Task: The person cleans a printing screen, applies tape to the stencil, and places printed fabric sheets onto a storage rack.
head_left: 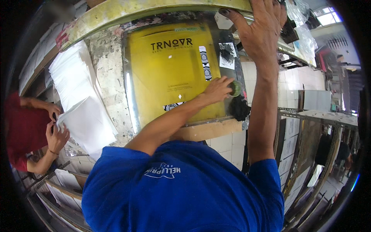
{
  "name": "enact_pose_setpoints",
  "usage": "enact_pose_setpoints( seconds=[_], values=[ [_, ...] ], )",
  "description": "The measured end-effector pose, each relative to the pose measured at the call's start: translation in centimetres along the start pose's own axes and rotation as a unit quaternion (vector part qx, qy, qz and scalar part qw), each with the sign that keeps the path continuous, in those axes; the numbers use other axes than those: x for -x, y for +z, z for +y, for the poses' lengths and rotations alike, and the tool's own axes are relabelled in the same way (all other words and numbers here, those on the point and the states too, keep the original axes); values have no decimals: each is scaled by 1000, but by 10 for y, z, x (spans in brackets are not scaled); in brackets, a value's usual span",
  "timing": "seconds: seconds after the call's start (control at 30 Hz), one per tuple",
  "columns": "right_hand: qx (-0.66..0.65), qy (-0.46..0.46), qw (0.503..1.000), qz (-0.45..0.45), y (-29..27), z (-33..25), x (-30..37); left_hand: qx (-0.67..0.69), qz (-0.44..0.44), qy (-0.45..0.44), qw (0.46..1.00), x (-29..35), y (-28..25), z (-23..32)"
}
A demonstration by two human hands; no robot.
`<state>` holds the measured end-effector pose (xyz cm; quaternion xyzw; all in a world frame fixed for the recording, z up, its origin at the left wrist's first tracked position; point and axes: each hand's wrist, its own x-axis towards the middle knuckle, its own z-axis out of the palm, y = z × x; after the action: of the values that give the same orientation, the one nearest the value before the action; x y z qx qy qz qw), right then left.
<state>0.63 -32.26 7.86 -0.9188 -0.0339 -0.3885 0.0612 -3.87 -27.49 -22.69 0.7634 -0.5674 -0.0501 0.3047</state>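
A flat yellow panel point(154, 77) with black printing lies on the paint-stained table in front of me. My left hand point(218, 89) reaches across its right side, with curled fingers on a small round green thing point(235, 89), perhaps a tub; its kind is unclear. Just beyond that hand, a crumpled black cloth point(240, 108) sits at the panel's lower right corner. My right hand point(261, 33) is raised at the upper right, thumb spread, against the end of a long yellow-green frame bar point(162, 12). Its fingertips run to the picture's top edge.
Left of the panel lies a stack of white sheets point(75, 77), where a co-worker's hands point(56, 131) handle the near sheets. A black-smeared white card point(227, 56) and a small white box point(223, 21) are right of the panel. Metal racks point(309, 116) stand at the right.
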Motion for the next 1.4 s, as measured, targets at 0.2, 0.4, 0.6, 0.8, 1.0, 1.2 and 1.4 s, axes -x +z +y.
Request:
enact_pose_setpoints(
  seconds=[0.2, 0.4, 0.6, 0.8, 1.0, 1.2, 1.4],
  values=[
    [19, -85, 996, 31, 26, 39, 7, 56, 58, -24, 996, -26, -29, 6],
    [38, -92, 994, 54, 24, 32, 10, -12, 412, -64, 909, 113, -193, 8],
    [53, -91, 993, 52, 26, 43, 5, -186, 453, -196, 850, 245, -256, 54],
    [44, -91, 994, 52, 27, 41, 1, -194, 274, -446, 829, 277, -194, 11],
    [30, -87, 995, 40, 23, 42, -2, -201, 302, -459, 811, 314, -119, -28],
    [20, -110, 993, 48, 23, 31, -6, -184, 402, -438, 783, 293, -114, -50],
    [12, -127, 989, 79, 22, 34, -8, 16, 415, -405, 815, 190, -138, -63]
  ],
)
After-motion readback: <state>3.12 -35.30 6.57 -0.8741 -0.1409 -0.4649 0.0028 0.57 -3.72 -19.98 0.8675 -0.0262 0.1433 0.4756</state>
